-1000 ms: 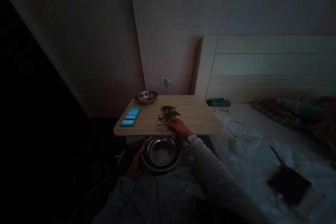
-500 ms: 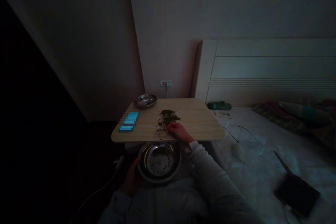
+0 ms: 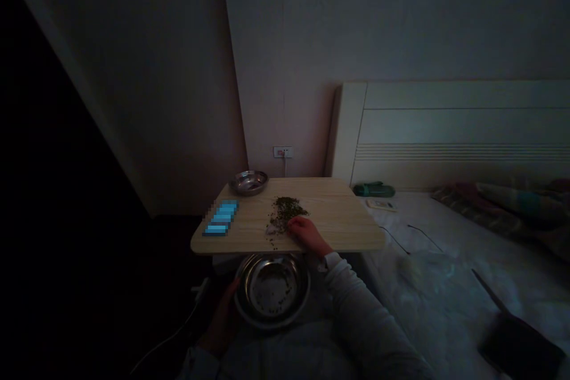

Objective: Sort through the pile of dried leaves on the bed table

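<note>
A loose heap of small dark green grains (image 3: 287, 208), like beans or seeds, lies on a light wooden table (image 3: 338, 214). At the heap's near right side, my right hand (image 3: 309, 234) rests low over the tabletop with fingertips drawn together; whatever sits between them is too small to make out. Stray grains are scattered toward the near edge. Below that edge, a steel basin (image 3: 303, 294) sits over my lap with some dark grains in its bottom. In deep shadow, my left hand (image 3: 222, 314) grips the basin's left rim.
A second steel bowl (image 3: 249, 184) stands at the table's back left corner, behind a blurred-out lit screen (image 3: 221, 218). To the right is a bed (image 3: 418, 237) with a green bottle (image 3: 374, 190), a remote control (image 3: 382, 206) and a dark flat object (image 3: 521, 344). A cable trails at lower left.
The whole scene sits a little lower in view, as the camera has tilted up. My right hand stays at the heap's near side, and my left hand keeps its hold on the basin.
</note>
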Demonstrator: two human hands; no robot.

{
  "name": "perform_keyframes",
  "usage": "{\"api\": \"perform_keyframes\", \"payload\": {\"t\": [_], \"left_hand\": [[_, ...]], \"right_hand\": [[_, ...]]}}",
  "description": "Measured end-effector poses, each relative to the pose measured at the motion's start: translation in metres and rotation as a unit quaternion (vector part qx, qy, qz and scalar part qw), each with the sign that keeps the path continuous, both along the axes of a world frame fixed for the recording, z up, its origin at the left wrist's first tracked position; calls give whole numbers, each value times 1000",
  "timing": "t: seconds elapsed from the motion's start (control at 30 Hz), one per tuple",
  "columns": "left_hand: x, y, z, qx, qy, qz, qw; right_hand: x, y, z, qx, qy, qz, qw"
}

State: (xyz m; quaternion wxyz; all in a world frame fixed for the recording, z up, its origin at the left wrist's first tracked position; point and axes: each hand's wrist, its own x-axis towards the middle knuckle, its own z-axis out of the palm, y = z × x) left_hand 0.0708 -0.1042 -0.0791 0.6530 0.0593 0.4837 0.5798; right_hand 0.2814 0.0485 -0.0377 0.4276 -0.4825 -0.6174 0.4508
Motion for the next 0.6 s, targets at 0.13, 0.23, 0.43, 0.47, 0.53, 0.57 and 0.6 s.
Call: {"api": "perform_keyframes", "payload": {"t": [0.13,0.23,0.43,0.47,0.53,0.57,0.6], "left_hand": [[-2,-2,0,13,17,14,1000],[-2,3,-4,-5,20,17,1000],[-3,5,-8,3,-7,23,1000],[-4,5,-8,4,-8,24,1000],[-5,4,-10,9,-4,26,1000],[-5,4,-10,12,-1,23,1000],[-5,5,-11,18,-1,15,1000]], "right_hand": [[0,-1,3,-5,21,0,1000],[0,0,3,-14,28,-8,999],[0,2,1,-16,41,-5,999],[1,2,1,-15,38,-4,999],[1,1,2,-12,33,-3,999],[1,1,2,-12,31,-3,999],[1,1,3,-14,31,-4,999]]}}
